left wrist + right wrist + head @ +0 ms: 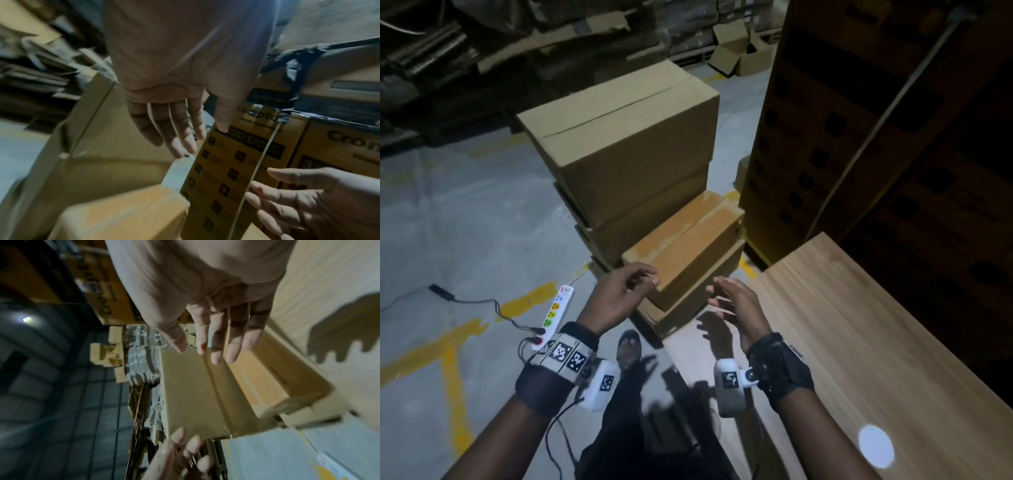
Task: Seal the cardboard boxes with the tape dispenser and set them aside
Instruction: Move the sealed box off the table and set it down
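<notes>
hands (678, 301) empty, above taped box (688, 240)

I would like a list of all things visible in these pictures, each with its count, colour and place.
plain boxes: at least two, brown, stacked on the floor ahead
small boxes: two, brown, stacked beside the table, top one taped
printed cartons: several, brown with black print, stacked at right
table: one, light wood, at right
power strip: one, white, on the floor at left
open box: one, brown, far back
left hand: open, empty, near the small boxes
right hand: open, empty
</notes>
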A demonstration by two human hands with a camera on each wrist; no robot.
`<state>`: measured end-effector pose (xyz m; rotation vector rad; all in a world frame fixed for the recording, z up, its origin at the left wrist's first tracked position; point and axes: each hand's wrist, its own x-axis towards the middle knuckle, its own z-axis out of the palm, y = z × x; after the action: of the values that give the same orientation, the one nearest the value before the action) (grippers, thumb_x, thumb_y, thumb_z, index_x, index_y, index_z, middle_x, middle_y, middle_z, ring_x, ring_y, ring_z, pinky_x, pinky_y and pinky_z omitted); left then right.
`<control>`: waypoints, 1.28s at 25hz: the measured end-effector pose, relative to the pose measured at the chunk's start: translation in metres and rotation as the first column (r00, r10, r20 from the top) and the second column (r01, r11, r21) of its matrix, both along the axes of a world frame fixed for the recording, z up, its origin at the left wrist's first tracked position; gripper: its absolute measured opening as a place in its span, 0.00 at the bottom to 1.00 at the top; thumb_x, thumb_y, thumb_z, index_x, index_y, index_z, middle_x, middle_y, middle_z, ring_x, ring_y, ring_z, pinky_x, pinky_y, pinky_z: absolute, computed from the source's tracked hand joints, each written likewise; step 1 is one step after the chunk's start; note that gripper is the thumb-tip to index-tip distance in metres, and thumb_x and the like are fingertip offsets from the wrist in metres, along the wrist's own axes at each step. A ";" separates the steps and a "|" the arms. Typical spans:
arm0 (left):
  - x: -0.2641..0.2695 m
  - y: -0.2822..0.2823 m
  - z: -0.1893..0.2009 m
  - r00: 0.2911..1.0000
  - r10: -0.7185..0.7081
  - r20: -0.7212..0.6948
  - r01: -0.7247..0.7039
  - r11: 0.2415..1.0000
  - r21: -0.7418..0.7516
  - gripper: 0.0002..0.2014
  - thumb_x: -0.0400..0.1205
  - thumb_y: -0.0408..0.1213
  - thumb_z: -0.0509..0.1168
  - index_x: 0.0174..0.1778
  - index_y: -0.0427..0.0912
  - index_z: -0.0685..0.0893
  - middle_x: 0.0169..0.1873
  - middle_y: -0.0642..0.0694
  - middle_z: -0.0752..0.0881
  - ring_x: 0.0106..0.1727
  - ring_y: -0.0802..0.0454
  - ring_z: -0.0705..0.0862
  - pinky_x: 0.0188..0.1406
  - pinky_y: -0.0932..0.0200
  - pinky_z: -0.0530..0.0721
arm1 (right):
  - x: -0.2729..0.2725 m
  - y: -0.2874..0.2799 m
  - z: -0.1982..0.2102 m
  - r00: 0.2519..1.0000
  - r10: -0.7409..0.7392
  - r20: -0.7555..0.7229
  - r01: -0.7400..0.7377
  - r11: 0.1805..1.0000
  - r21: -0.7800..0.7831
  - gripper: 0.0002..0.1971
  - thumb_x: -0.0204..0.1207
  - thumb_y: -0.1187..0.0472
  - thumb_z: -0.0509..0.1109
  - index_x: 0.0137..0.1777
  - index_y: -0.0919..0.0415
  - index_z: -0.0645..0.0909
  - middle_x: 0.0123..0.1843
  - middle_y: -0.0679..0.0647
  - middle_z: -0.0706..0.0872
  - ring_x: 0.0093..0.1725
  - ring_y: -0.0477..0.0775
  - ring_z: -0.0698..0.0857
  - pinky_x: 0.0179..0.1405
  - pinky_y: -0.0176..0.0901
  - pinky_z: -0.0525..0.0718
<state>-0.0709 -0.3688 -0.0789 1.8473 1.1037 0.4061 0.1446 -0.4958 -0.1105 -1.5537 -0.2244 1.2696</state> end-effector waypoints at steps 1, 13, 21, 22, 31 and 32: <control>0.006 0.037 0.012 0.998 -0.060 0.000 0.060 0.997 0.055 0.09 0.85 0.48 0.72 0.59 0.53 0.90 0.50 0.57 0.91 0.47 0.61 0.90 0.50 0.59 0.86 | 0.001 0.035 0.003 0.999 0.005 0.050 -0.006 1.000 0.026 0.12 0.85 0.50 0.70 0.62 0.56 0.86 0.58 0.52 0.93 0.55 0.53 0.89 0.48 0.42 0.84; 0.025 0.403 0.125 0.965 -0.257 -0.057 0.263 0.933 0.247 0.17 0.82 0.58 0.72 0.63 0.56 0.88 0.57 0.57 0.90 0.57 0.60 0.88 0.54 0.57 0.83 | -0.035 0.368 0.073 0.988 -0.121 0.094 0.118 0.992 0.044 0.29 0.78 0.40 0.75 0.77 0.45 0.74 0.77 0.46 0.76 0.72 0.50 0.75 0.63 0.51 0.73; -0.010 0.564 0.062 0.927 0.144 -0.345 -0.094 0.983 0.156 0.34 0.83 0.63 0.67 0.80 0.49 0.75 0.79 0.40 0.76 0.77 0.36 0.76 0.72 0.37 0.76 | -0.061 0.452 0.035 0.987 -0.157 0.029 0.159 0.984 -0.077 0.54 0.75 0.40 0.78 0.90 0.41 0.42 0.91 0.51 0.54 0.87 0.64 0.60 0.81 0.71 0.66; -0.011 0.571 0.054 0.918 0.147 -0.369 -0.106 0.986 0.128 0.35 0.83 0.64 0.66 0.82 0.49 0.73 0.80 0.39 0.75 0.77 0.35 0.76 0.73 0.37 0.76 | -0.063 0.456 0.030 0.986 -0.165 0.003 0.165 0.982 -0.094 0.56 0.75 0.40 0.78 0.90 0.41 0.40 0.91 0.50 0.53 0.87 0.64 0.61 0.80 0.73 0.66; -0.015 0.584 0.036 0.903 -0.068 -0.425 0.014 0.992 -0.128 0.39 0.72 0.81 0.58 0.65 0.54 0.84 0.69 0.43 0.85 0.67 0.38 0.82 0.71 0.41 0.78 | -0.084 0.485 0.006 0.982 -0.187 -0.032 0.183 0.979 -0.091 0.72 0.58 0.32 0.84 0.81 0.27 0.23 0.92 0.50 0.52 0.87 0.61 0.63 0.83 0.73 0.63; -0.013 0.578 0.040 0.915 -0.070 -0.398 0.005 0.987 -0.161 0.43 0.72 0.82 0.58 0.72 0.53 0.82 0.74 0.43 0.82 0.70 0.38 0.80 0.73 0.41 0.76 | -0.083 0.485 0.002 0.976 -0.213 -0.046 0.209 0.975 -0.072 0.74 0.54 0.33 0.85 0.81 0.26 0.24 0.92 0.50 0.53 0.87 0.59 0.64 0.83 0.71 0.65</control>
<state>-0.0844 0.2093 -0.0386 1.8523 1.3299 -0.0939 0.0618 -0.0107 -0.1081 -1.5533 0.0187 1.1589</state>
